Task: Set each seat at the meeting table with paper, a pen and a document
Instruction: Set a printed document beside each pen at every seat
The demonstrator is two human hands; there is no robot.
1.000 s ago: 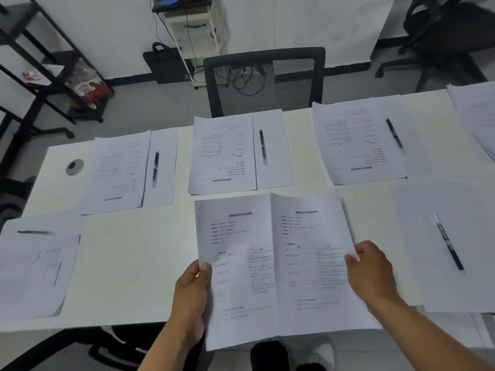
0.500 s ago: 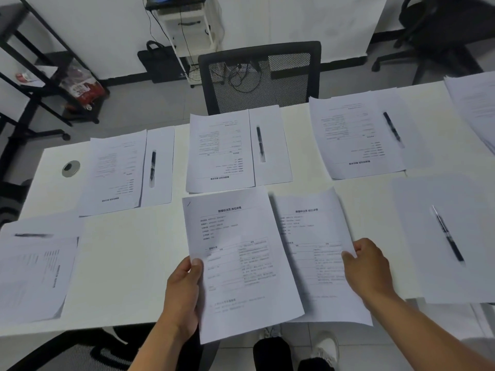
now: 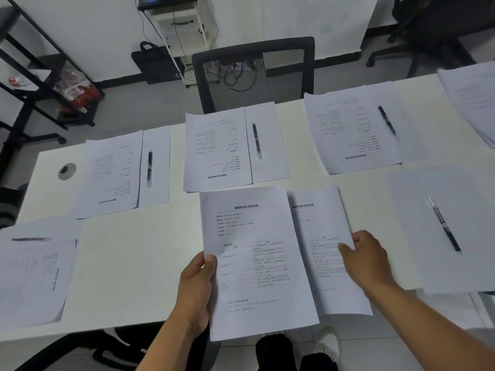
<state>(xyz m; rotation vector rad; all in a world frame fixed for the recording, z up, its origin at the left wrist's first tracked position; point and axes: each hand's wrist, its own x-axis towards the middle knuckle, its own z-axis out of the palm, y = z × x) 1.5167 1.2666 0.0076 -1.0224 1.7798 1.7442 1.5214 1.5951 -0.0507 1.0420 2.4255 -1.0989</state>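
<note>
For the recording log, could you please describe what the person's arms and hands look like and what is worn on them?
Both forearms are bare up to the frame edge: no sleeve shows. The left hand and right hand wear no gloves, and no ring, watch or bracelet is visible on the fingers or wrists. No cables or markings are on either arm.

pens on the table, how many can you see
5: far left setting, far middle, far right, near right blank sheet, left end. Papers may hide more.
</note>
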